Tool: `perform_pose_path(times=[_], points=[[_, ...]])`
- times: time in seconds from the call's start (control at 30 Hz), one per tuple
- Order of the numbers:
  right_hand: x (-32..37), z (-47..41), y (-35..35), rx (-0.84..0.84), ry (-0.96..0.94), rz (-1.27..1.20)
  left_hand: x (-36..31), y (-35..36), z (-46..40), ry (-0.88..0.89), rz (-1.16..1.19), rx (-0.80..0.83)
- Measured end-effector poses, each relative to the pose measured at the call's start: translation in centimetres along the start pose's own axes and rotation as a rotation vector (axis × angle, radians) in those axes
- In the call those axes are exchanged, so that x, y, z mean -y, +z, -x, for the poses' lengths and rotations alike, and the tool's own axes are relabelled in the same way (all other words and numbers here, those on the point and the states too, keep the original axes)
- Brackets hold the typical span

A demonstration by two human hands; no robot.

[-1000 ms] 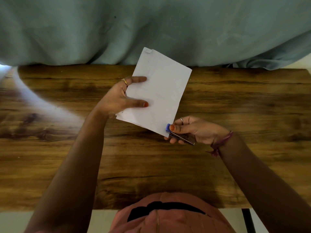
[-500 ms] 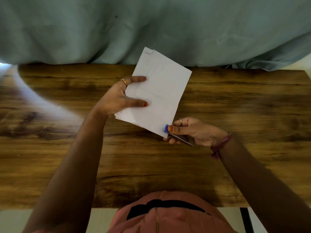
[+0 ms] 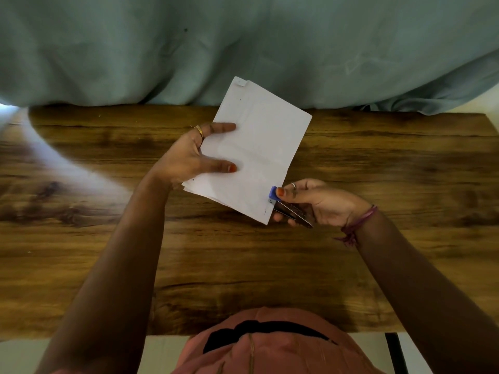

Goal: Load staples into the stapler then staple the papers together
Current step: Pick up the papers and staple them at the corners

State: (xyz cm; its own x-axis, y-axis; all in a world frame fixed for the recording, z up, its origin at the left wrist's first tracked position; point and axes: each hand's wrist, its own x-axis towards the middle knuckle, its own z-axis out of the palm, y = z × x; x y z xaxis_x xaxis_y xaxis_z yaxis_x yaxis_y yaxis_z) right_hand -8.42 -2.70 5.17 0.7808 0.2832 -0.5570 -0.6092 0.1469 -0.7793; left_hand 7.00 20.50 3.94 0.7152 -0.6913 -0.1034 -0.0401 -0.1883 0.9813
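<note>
My left hand (image 3: 189,157) holds a small stack of white papers (image 3: 256,147) above the wooden table, thumb on top and fingers underneath. The sheets tilt, with their near right corner pointing at my right hand. My right hand (image 3: 316,201) grips a small stapler (image 3: 283,205) with a blue tip and metal body. Its jaw sits over the right edge of the papers near the lower corner, and my thumb presses on the blue top. The lower part of the stapler is partly hidden by my fingers.
The wooden table (image 3: 243,260) spans the view. A teal cloth (image 3: 243,49) hangs along its far edge. A bright patch of light (image 3: 54,163) falls across the left side. My clothing (image 3: 270,344) shows at the near edge.
The stapler's tip has slid slightly left and up along the paper's right edge, further onto the sheets. My left hand keeps the papers nearly still.
</note>
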Motion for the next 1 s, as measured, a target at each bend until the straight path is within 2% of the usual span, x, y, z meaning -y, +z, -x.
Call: perform_pose_path(times=[0.3,0.73,0.87,1.0], points=[[-0.1,-0.4,0.3,-0.022,0.006,0.026,0.4,0.0,-0.1,0.002,-0.014,0.023],[-0.6,-0.7,1.0,-0.053,-0.051,0.192,0.7,-0.2,-0.1,-0.009,-0.02,0.02],[-0.8,-0.9,0.9,-0.09,-0.064,0.177,0.6,-0.1,-0.1,-0.012,-0.013,0.014],[-0.7,-0.7,0.6,-0.037,-0.039,0.131,0.5,0.0,0.0,0.004,-0.019,0.026]])
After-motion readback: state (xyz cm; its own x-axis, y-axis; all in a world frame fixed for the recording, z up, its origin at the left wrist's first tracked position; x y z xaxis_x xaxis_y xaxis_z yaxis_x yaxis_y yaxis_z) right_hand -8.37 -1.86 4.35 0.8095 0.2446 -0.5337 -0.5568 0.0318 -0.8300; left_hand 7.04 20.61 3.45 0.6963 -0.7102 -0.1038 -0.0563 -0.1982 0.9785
